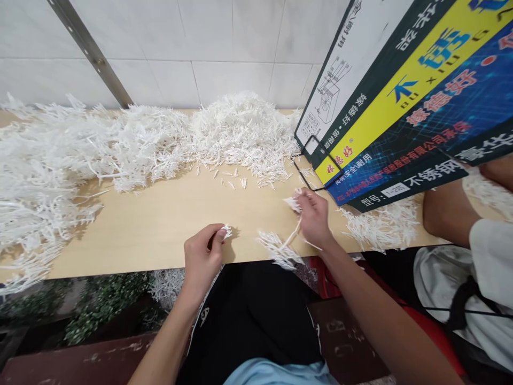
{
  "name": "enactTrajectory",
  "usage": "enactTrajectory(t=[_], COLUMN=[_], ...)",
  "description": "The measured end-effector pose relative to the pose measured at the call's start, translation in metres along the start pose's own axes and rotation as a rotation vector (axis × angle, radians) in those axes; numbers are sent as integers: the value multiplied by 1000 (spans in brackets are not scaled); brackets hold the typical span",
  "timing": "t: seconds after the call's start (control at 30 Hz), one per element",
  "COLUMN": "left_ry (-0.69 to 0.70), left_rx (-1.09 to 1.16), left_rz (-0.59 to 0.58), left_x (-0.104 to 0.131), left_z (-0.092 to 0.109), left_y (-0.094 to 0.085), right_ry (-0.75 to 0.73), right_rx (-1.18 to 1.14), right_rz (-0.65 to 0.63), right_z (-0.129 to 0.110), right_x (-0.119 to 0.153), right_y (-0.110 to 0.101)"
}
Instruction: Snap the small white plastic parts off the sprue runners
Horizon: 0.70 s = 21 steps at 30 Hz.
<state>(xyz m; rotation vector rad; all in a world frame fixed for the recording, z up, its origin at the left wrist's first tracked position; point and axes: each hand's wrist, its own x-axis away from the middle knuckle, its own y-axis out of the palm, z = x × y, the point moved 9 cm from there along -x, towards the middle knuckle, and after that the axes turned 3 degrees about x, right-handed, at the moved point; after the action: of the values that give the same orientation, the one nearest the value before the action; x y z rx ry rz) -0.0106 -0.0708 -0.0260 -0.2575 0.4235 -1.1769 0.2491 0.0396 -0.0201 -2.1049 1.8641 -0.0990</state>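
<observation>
My left hand (203,250), closed in a pinch just above the table's front edge, grips a small bunch of white plastic pieces (227,231) whose tips poke out past the thumb. Over to the right, my right hand (315,218) is closed too. A cluster of white plastic sprigs (292,203) sticks out from its fingers, and a thin pale stem hangs below them. Beneath that hand, a white branched plastic spray (279,248) lies at the front edge, partly overhanging it. Whether the hanging stem joins this spray, I cannot tell.
Tangled white sprays (132,139) and a mound of short white pieces (240,131) line the wall. A large printed box (401,101) stands at right, a black wire frame (318,163) by its corner. Beyond it are another person's arm (449,211) and more white pieces (380,224).
</observation>
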Motion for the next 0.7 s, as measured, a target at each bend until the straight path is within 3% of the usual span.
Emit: enactTrajectory(t=[0.17,0.27,0.37,0.47,0.53,0.6,0.7], left_ry=[-137,-228,-274,-267,-177,20,178], left_rx=[143,298,495,616,530,264,-187], left_rz=[-33,-67,-67,-20,1,0,-2], left_x=[-10,-23,-45,-82,-111,-136,-146], left_z=[-6,-9,-6,6,20,43,60], left_y=[9,18,29,37,40,40,46], right_ry=[-118,-140,-148,-148,-148,-151,-152], right_rx=[227,252,275,278,272,253,220], right_rz=[-192,-199,-210,-214,-217,-217,-211], right_z=[-15,-18,-18,-18,-20,-22,-23], right_x=[-3,-3,-3,-3,-3,-3,-4], right_y=[24,27,27,26,25,24,23])
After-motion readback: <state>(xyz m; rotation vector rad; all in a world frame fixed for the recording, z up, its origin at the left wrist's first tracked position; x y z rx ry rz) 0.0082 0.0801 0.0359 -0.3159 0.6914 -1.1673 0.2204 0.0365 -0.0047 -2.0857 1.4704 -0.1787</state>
